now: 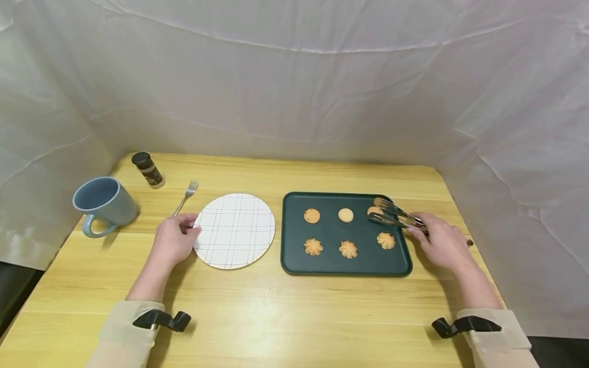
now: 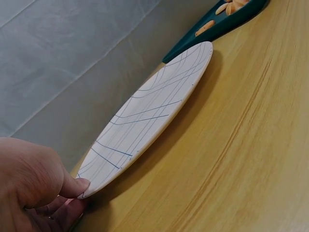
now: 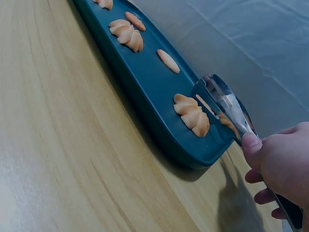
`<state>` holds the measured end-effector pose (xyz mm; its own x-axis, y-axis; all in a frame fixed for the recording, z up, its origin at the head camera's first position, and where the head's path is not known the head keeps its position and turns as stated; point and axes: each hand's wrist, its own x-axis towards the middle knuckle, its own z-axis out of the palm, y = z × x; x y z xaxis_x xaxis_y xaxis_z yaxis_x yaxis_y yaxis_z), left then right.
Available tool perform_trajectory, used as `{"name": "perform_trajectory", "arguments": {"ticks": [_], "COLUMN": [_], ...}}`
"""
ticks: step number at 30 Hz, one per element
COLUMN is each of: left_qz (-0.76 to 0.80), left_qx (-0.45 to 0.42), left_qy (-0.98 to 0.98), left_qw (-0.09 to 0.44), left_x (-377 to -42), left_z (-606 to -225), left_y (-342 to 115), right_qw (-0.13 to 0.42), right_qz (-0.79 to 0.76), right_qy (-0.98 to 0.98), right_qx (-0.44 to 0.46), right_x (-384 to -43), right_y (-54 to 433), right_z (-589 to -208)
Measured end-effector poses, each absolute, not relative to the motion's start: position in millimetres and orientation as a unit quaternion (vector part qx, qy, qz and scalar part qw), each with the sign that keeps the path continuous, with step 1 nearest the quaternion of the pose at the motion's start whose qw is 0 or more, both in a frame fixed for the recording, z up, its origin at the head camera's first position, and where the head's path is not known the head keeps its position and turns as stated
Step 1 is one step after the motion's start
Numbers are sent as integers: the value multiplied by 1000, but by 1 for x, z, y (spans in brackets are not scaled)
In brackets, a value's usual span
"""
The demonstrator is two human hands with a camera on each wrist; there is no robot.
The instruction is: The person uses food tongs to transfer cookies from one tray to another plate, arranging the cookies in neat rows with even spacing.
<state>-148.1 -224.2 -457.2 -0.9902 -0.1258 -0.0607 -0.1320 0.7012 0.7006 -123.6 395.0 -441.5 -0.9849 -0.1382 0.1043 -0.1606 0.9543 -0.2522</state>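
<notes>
My left hand (image 1: 175,237) pinches the left rim of a round white plate (image 1: 234,231) with thin blue checked lines, thumb on top and fingers below. The left wrist view shows a shadow under the plate (image 2: 140,121). In my right hand (image 1: 439,240) I grip metal tongs (image 1: 395,213). Their tips reach over the right end of a dark green tray (image 1: 331,267), around a round cookie (image 1: 374,210) at the back right; whether they touch it I cannot tell. The tray also bears round cookies (image 1: 345,215) behind and swirled cookies (image 1: 348,249) in front.
A fork (image 1: 187,195) lies just beyond my left hand. Farther left stand a blue mug (image 1: 108,204) and a black-capped spice jar (image 1: 148,169). White cloth (image 1: 294,102) hangs behind the wooden table (image 1: 276,317) and along both sides.
</notes>
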Motion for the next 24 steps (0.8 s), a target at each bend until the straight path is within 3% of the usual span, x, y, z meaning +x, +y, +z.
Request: {"name": "perform_trajectory", "arguments": {"ticks": [9,24], "left_qz": [386,396], "left_qx": [-69,-60], "left_qy": [920,916], "left_qw": [2,-8], "left_x": [-147,-146], "left_z": [-455,-458], "left_y": [-224,-225], "right_qw": [23,45], "right_qz": [124,116], "right_qy": [-990,-990], "right_qx": [61,63], "right_x": [-126,-123], "right_y": [394,392], "right_z": [-439,-439]}}
